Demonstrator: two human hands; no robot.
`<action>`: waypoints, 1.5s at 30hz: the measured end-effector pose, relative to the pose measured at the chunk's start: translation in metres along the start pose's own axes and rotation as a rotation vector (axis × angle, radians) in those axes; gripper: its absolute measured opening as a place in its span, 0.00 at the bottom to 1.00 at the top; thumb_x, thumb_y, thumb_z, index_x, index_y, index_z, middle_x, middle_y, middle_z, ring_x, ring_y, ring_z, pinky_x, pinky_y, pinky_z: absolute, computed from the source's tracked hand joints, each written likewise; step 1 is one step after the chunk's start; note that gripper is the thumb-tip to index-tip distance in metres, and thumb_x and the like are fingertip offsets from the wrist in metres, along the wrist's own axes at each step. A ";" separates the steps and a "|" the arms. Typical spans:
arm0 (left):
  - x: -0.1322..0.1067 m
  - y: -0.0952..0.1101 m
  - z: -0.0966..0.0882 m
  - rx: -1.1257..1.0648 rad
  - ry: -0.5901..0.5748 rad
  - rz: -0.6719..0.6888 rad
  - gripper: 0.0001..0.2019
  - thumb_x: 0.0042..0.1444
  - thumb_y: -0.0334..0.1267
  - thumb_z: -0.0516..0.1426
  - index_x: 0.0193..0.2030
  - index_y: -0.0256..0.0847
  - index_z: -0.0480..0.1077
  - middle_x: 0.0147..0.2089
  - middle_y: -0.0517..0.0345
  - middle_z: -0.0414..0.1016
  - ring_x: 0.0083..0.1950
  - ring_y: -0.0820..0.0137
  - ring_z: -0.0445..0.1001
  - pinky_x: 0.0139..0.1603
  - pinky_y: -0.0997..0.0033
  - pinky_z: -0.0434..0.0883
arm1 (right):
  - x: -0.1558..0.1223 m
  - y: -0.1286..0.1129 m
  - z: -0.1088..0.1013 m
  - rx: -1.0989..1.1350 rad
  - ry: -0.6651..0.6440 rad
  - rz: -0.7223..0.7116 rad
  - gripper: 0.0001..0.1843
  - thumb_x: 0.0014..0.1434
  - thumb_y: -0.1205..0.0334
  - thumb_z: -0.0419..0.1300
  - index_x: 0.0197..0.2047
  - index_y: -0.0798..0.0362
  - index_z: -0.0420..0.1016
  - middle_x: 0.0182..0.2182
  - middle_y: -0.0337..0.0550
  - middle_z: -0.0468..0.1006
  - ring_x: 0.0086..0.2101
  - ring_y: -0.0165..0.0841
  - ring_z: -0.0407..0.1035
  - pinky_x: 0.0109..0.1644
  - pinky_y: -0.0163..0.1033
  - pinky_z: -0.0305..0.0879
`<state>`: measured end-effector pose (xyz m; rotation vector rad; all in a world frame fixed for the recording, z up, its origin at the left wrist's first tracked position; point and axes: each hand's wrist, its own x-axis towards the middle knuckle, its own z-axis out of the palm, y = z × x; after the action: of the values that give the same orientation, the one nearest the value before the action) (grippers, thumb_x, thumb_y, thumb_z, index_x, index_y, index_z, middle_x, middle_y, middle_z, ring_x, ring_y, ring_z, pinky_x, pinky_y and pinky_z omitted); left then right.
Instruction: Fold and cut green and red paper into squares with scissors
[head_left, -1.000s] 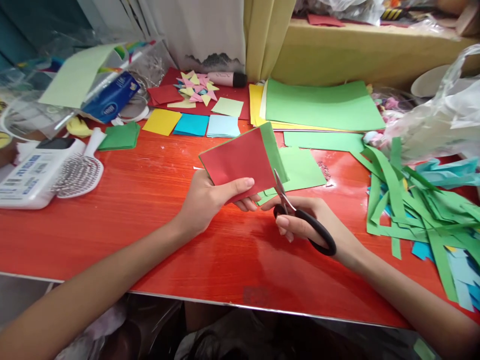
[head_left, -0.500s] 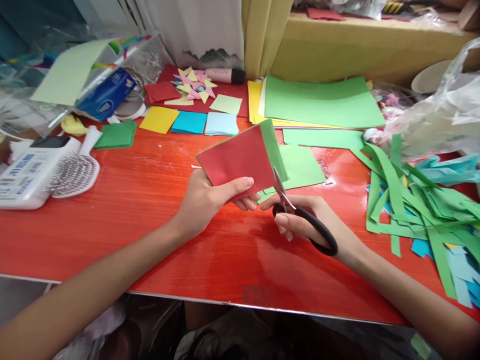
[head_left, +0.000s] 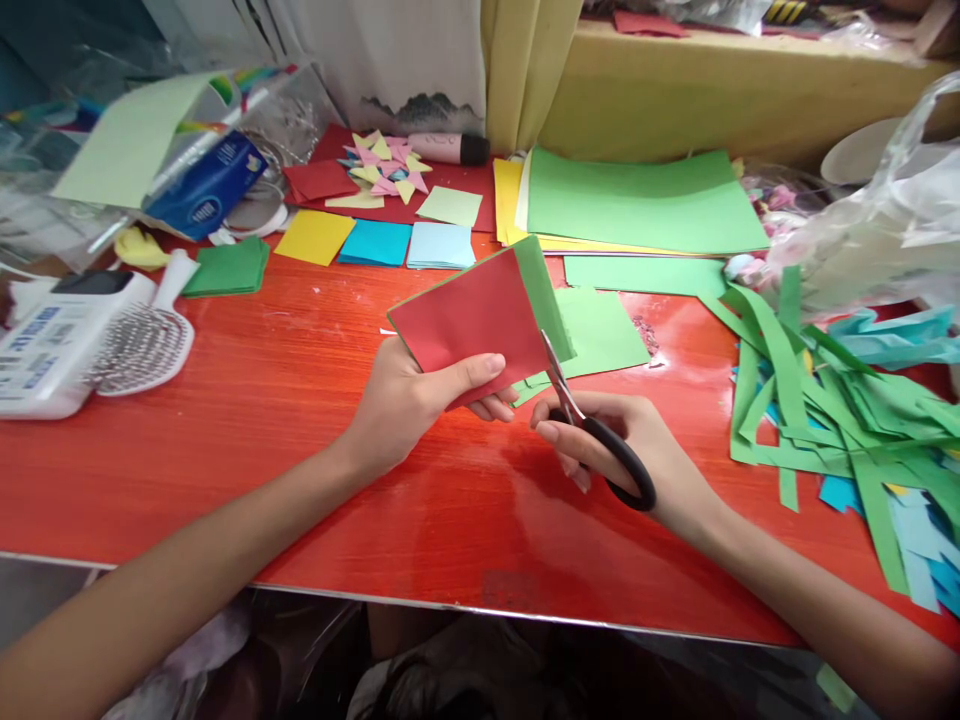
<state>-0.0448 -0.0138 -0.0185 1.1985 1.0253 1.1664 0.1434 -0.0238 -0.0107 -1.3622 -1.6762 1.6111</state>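
Note:
My left hand [head_left: 442, 390] grips a red paper square [head_left: 469, 320] laid over green paper [head_left: 544, 300], the thumb on top and the fingers underneath. A strip of the green sticks out past the red on the right and along the top edge. My right hand [head_left: 607, 440] is closed around black-handled scissors [head_left: 566, 400]. Their blades stand at the lower right of the red square, along its edge with the green strip. Behind the held papers a light green sheet [head_left: 604, 330] lies on the table.
Green paper strips [head_left: 832, 410] heap on the right beside a clear plastic bag [head_left: 862, 230]. Green sheets [head_left: 645, 200] lie at the back. Yellow [head_left: 315, 237], blue [head_left: 375, 243] and dark green [head_left: 229, 268] paper squares sit left of centre, near a hairbrush [head_left: 150, 345].
The scissor blades have drawn closer together, and my right hand's fingers have closed in. My left hand and the papers stay nearly where they were.

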 end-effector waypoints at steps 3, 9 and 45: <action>0.000 -0.001 0.000 -0.013 -0.014 -0.015 0.06 0.52 0.37 0.59 0.28 0.37 0.71 0.25 0.61 0.77 0.24 0.70 0.76 0.25 0.71 0.76 | 0.001 -0.001 0.001 0.009 -0.009 0.004 0.10 0.54 0.55 0.61 0.29 0.52 0.68 0.18 0.33 0.64 0.20 0.25 0.60 0.24 0.32 0.58; 0.000 -0.003 0.000 -0.012 -0.011 -0.021 0.06 0.52 0.37 0.59 0.29 0.37 0.70 0.25 0.61 0.76 0.25 0.69 0.76 0.27 0.69 0.77 | 0.000 0.001 0.002 -0.040 0.025 -0.027 0.12 0.56 0.57 0.59 0.25 0.52 0.64 0.16 0.32 0.62 0.19 0.25 0.58 0.24 0.32 0.57; -0.001 -0.001 0.002 0.094 -0.066 -0.039 0.11 0.53 0.39 0.58 0.22 0.38 0.70 0.22 0.61 0.74 0.20 0.73 0.72 0.22 0.74 0.73 | 0.002 0.000 0.005 -0.038 0.049 0.030 0.09 0.55 0.56 0.57 0.28 0.52 0.67 0.18 0.34 0.64 0.19 0.25 0.60 0.23 0.32 0.58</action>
<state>-0.0433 -0.0152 -0.0196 1.2774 1.0589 1.0518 0.1386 -0.0246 -0.0121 -1.4398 -1.6735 1.5571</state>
